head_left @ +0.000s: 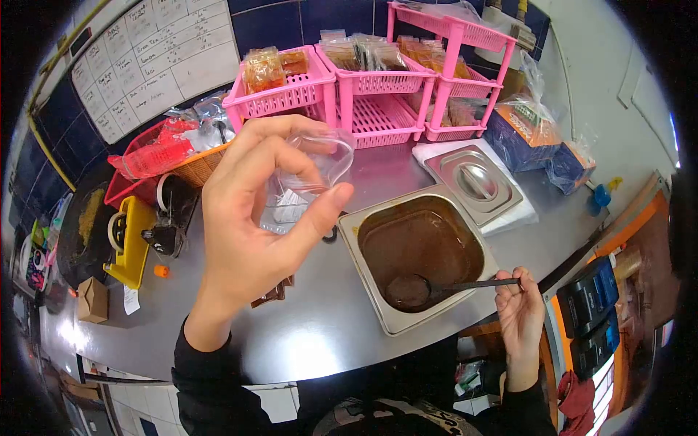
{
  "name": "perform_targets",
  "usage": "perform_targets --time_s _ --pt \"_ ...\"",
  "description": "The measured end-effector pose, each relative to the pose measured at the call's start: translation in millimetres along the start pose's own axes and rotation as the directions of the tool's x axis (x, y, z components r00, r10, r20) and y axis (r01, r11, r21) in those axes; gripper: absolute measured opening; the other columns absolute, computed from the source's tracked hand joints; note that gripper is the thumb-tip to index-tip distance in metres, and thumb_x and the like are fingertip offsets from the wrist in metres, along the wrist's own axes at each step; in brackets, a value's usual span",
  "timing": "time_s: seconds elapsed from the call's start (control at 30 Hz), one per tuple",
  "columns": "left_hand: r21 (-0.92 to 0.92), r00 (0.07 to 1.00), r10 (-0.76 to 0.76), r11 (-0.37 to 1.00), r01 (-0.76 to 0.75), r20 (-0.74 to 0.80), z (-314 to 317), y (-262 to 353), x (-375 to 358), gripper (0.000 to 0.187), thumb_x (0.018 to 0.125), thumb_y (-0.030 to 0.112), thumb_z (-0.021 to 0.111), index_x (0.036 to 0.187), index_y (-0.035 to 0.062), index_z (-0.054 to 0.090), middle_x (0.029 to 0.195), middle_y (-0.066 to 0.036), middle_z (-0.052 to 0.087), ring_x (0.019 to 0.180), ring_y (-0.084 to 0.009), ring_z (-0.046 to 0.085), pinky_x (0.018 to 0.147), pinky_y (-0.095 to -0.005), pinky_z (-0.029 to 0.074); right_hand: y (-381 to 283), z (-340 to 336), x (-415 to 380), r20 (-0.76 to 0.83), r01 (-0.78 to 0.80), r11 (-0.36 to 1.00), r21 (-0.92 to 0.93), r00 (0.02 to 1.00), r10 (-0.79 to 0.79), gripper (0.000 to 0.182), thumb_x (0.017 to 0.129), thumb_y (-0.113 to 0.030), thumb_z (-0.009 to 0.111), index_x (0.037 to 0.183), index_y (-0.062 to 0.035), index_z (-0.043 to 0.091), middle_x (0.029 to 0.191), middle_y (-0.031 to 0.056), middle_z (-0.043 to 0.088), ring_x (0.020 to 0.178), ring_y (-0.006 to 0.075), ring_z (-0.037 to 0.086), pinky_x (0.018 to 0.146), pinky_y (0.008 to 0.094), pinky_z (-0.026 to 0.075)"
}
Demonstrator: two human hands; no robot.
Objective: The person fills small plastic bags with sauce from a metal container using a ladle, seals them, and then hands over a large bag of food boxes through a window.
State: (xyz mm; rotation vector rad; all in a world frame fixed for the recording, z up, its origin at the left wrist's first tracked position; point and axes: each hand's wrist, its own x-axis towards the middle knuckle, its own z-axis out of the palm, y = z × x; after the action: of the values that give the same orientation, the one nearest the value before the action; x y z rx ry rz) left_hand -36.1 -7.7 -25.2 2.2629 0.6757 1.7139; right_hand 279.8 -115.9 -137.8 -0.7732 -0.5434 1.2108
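Observation:
My left hand [258, 211] is raised over the counter, its thumb and fingers closed on a small clear plastic bag [336, 158] whose mouth is spread. No filling shows in the bag. Low at the right, my right hand [518, 305] grips the end of a dark ladle [472, 285]. The ladle's bowl rests in brown sauce [418, 243], near the front left corner of a square steel pan [389, 320]. Partly hidden behind my left wrist, flat brown packets [273, 293] lie on the counter.
A steel lid [476, 183] lies on white cloth behind the pan. Pink racks [378, 120] with filled packets stand at the back. To the left are a yellow tape dispenser [133, 243], a red basket [123, 190] and a small brown box [92, 300]. A blue box [527, 134] stands back right.

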Motion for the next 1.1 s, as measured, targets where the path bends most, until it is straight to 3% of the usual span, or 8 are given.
perform_targets --time_s 0.23,0.43,0.73,0.8,0.83,0.87,0.97,1.1 --pt "0.000 0.999 -0.015 1.000 0.015 0.031 -1 1 -1 0.015 0.071 0.001 0.071 0.075 0.0014 0.056 0.104 -0.013 0.056 0.095 -0.0166 0.054 0.079 -0.0268 0.044 5 -10 3 -0.073 0.086 0.994 0.065 0.994 -0.081 0.013 0.093 -0.019 0.047 0.093 -0.0065 0.049 0.096 0.0172 0.062 0.071 0.0147 0.059 0.064 0.0237 0.050" --pt "-0.139 0.999 -0.049 0.989 0.052 0.022 5 1 -3 0.016 0.073 -0.001 0.070 0.079 0.0000 0.055 0.106 -0.013 0.052 0.098 -0.0173 0.053 0.084 -0.0281 0.043 4 -19 7 -0.100 0.117 0.990 0.079 0.989 -0.109 0.013 0.092 -0.018 0.048 0.095 -0.0056 0.050 0.096 0.0167 0.061 0.074 0.0158 0.060 0.068 0.0242 0.051" --pt "-0.273 0.996 -0.067 0.959 0.082 0.062 24 -5 -12 0.016 0.074 -0.003 0.068 0.078 0.0007 0.053 0.108 -0.013 0.050 0.101 -0.0175 0.053 0.086 -0.0277 0.042 -15 -29 23 0.002 0.175 0.976 0.128 0.984 -0.177 0.017 0.093 -0.019 0.046 0.097 -0.0027 0.049 0.102 0.0178 0.058 0.082 0.0174 0.061 0.072 0.0244 0.053" --pt "-0.336 0.984 -0.140 0.926 0.169 0.111 31 -2 -16 0.016 0.074 -0.003 0.068 0.079 0.0010 0.053 0.108 -0.013 0.050 0.101 -0.0170 0.053 0.086 -0.0278 0.042 -24 -27 30 0.054 0.299 0.945 0.132 0.950 -0.308 0.021 0.095 -0.021 0.043 0.101 -0.0016 0.049 0.108 0.0197 0.055 0.085 0.0180 0.060 0.073 0.0245 0.053" --pt "-0.348 0.977 -0.159 0.916 0.199 0.141 33 0 -18 0.018 0.076 -0.002 0.067 0.081 0.0029 0.050 0.108 -0.013 0.051 0.103 -0.0203 0.052 0.091 -0.0338 0.041 -30 -25 33 0.118 0.316 0.938 0.145 0.935 -0.334 0.024 0.096 -0.021 0.040 0.103 -0.0003 0.048 0.110 0.0214 0.054 0.087 0.0185 0.059 0.076 0.0250 0.052" --pt "-0.349 0.977 -0.155 0.916 0.196 0.144 35 1 -20 0.018 0.076 -0.002 0.067 0.081 0.0029 0.050 0.108 -0.013 0.051 0.103 -0.0203 0.052 0.091 -0.0338 0.041 -36 -21 36 0.116 0.321 0.936 0.147 0.934 -0.338 0.024 0.096 -0.021 0.040 0.103 -0.0003 0.048 0.110 0.0214 0.054 0.087 0.0185 0.059 0.076 0.0250 0.052" --pt "-0.302 0.971 -0.141 0.933 0.196 0.195 44 2 -25 0.022 0.074 -0.002 0.069 0.085 0.0026 0.051 0.111 -0.012 0.049 0.103 -0.0198 0.052 0.091 -0.0333 0.041 -53 -7 45 0.157 0.389 0.904 0.179 0.896 -0.416 0.025 0.097 -0.019 0.037 0.103 0.0024 0.047 0.111 0.0239 0.053 0.085 0.0184 0.056 0.077 0.0257 0.052" --pt "-0.372 0.963 -0.188 0.894 0.249 0.192 59 2 -34 0.037 0.072 -0.002 0.070 0.101 0.0015 0.047 0.116 -0.012 0.044 0.102 -0.0183 0.052 0.090 -0.0319 0.042 -72 15 53 0.210 0.426 0.881 0.205 0.860 -0.465 0.023 0.096 -0.016 0.037 0.103 0.0035 0.047 0.112 0.0259 0.052 0.082 0.0179 0.054 0.074 0.0258 0.052"
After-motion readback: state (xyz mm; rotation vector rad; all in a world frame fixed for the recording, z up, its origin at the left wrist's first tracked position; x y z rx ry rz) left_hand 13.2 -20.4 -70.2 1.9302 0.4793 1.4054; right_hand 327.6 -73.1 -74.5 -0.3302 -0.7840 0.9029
